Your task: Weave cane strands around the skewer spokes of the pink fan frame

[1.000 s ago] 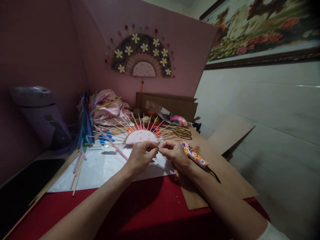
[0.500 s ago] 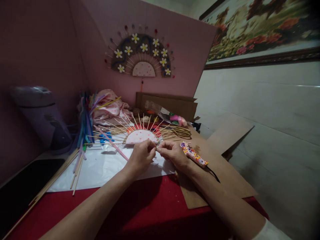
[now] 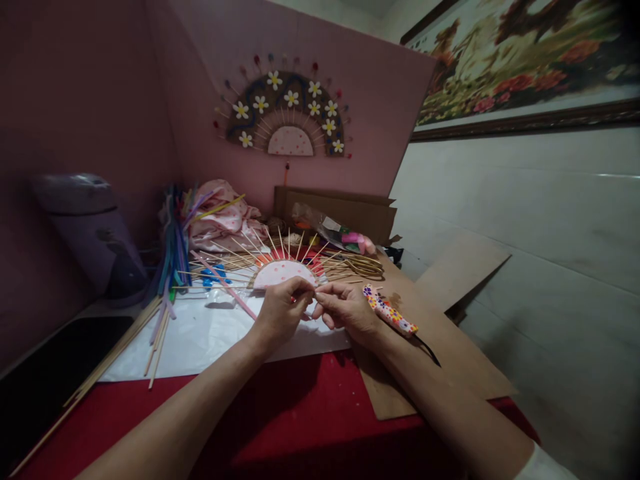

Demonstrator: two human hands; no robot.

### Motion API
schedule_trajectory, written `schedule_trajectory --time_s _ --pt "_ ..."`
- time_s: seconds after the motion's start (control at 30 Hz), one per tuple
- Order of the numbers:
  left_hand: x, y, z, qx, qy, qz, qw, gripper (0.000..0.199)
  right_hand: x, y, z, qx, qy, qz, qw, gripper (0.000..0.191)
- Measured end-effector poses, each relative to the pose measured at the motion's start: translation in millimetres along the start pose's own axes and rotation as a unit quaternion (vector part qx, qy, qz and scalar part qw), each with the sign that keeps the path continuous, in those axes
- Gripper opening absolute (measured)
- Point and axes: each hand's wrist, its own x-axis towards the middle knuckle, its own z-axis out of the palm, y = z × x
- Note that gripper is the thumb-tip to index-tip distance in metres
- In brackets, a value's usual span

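My left hand [image 3: 283, 313] and my right hand [image 3: 347, 310] meet fingertip to fingertip, each pinched closed. Whatever lies between the fingers is too small to make out; a tiny red spot shows at my left fingers. Just behind them lies a half-round piece covered in pink spotted cloth [image 3: 283, 272], with thin wooden sticks [image 3: 270, 244] fanning out from its curved edge. To the right of my right hand rests a flower-patterned tool [image 3: 390, 313] with a black cord, which looks like a glue gun.
White sheeting [image 3: 200, 340] and brown cardboard [image 3: 440, 340] cover parts of the red tablecloth [image 3: 300, 413]. Pipe cleaners [image 3: 173, 247], loose sticks [image 3: 115, 343] and a purple container [image 3: 95, 233] stand or lie left. A flower-decorated fan [image 3: 257, 83] hangs on the pink panel behind.
The right hand's lower fingers have spread a little, and the red spot now shows at my left fingers. The fingertips stay together. The whole view has shifted slightly.
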Motion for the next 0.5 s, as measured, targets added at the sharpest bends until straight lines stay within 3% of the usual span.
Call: schedule_trajectory --time_s 0.2,0.5 --pt "0.2 -2.0 0.3 -0.022 -0.012 -0.011 1.000 0.009 -1.2 -2.0 -1.0 -0.009 -0.005 -0.001 1.000 0.022" --pt "-0.6 -0.6 3.3 -0.055 -0.013 -0.027 0.998 0.011 0.6 4.5 -0.9 -0.060 0.019 -0.059 0.996 0.015"
